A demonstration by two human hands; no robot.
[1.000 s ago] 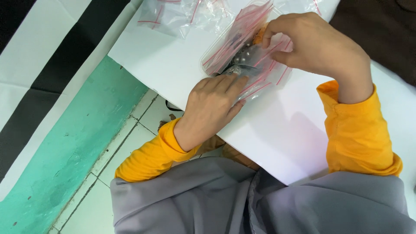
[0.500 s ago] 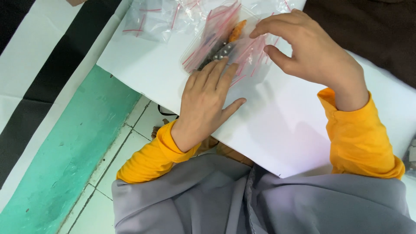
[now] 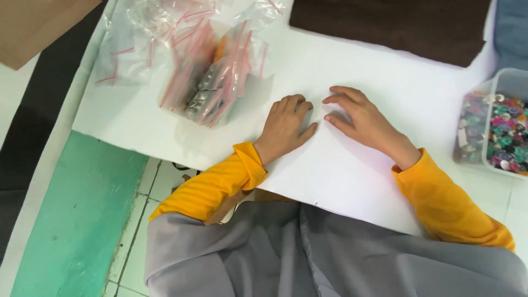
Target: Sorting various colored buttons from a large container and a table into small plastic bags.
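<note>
Two hands are in view, both yours. Your left hand (image 3: pixel 286 125) lies palm down at the centre of the frame, fingers curled loosely together, holding nothing. Your right hand (image 3: pixel 360 120) lies just to its right, fingers spread apart and fingertips pressed to the surface, also holding nothing. The two hands sit close together but do not touch. Both rest on one white sheet (image 3: pixel 352 170) that covers the worktop.

One heap of clear zip bags (image 3: pixel 192 49) with red seal strips occupies the upper left of the frame, well apart from your left hand. The exact bag count cannot be told, because the bags overlap. At least one bag near the front of the heap holds small grey metal parts (image 3: pixel 199 99); an orange item shows through the plastic just above them. What the other bags hold cannot be told.

One clear plastic tub (image 3: pixel 498 82) stands at the right edge of the frame, near your right hand but not touching it. It holds many small round pieces in mixed colours (image 3: pixel 498 132), too many to count.

One dark brown cloth (image 3: pixel 385 27) lies along the top of the frame. One brown cardboard piece (image 3: pixel 33 27) shows in the upper left corner.

Below the worktop edge, at lower left, you see a green floor strip (image 3: pixel 77 220) beside white floor tiles (image 3: pixel 137 231).
</note>
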